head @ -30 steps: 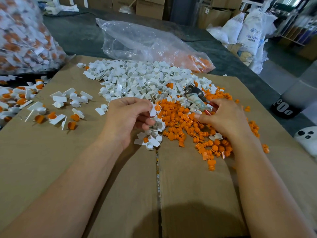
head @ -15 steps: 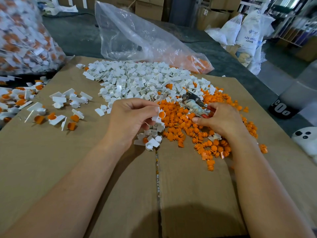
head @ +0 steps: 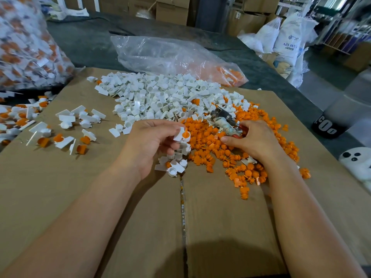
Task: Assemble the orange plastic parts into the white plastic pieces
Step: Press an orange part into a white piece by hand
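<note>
My left hand (head: 152,143) pinches a white piece with an orange part seated in it (head: 183,135), and several more white pieces sit in its palm. My right hand (head: 254,139) rests on the orange parts pile (head: 230,149) and grips a small hammer-like tool (head: 224,122) by its red handle. The tool's metal head points up and away. A large heap of white pieces (head: 160,97) lies behind both hands. A few white pieces (head: 174,167) lie under my left wrist.
Everything sits on a cardboard sheet (head: 140,227) with a centre seam. Assembled pieces (head: 66,135) are scattered at the left. A clear bag of orange parts (head: 176,59) lies behind, and a full bag of assembled pieces (head: 26,49) stands at far left. White sacks and cardboard boxes stand at the back right.
My left hand has lifted the white piece with the orange part slightly and turned it. My right hand has slid a little left over the orange pile, still holding the tool.
</note>
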`<state>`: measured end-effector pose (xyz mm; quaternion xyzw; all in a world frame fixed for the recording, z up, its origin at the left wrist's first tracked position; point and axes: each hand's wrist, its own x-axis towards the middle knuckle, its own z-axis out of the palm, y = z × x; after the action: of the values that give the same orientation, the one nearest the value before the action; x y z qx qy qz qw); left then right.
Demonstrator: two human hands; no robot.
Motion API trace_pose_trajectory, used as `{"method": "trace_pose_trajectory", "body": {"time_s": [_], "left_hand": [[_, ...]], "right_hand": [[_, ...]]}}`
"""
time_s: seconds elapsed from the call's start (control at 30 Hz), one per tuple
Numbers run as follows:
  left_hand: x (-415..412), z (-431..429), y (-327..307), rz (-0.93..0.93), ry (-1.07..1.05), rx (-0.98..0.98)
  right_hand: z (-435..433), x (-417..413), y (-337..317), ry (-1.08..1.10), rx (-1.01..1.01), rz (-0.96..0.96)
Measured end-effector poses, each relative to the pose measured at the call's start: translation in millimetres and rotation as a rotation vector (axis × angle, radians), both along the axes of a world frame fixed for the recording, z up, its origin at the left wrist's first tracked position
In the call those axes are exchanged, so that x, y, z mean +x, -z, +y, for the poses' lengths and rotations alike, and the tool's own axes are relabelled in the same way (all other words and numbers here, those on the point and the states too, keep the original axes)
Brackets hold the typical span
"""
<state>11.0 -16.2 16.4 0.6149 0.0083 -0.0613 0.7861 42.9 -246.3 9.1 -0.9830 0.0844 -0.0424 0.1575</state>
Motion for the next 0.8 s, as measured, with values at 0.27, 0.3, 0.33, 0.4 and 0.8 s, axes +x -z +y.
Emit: {"method": "trace_pose_trajectory", "body": {"time_s": [0.27, 0.3, 0.33, 0.4, 0.8], "left_hand": [[4, 2, 3, 0.117, 0.144, -0.028], [4, 3, 4, 0.115, 0.156, -0.018], [4, 3, 4, 0.108, 0.169, -0.004], [4, 3, 4, 0.09, 0.198, 0.026], [4, 2, 6, 0.031, 0.254, 0.083]], "right_hand": [[0, 0, 1, 0.004, 0.017, 0.012], [0, 0, 1, 0.004, 0.017, 0.007], [0, 0, 1, 0.003, 0.014, -0.001], [0, -1, 1, 0.001, 0.003, -0.021], [33, -21, -18, -0.261, 0.447, -0.407]]}}
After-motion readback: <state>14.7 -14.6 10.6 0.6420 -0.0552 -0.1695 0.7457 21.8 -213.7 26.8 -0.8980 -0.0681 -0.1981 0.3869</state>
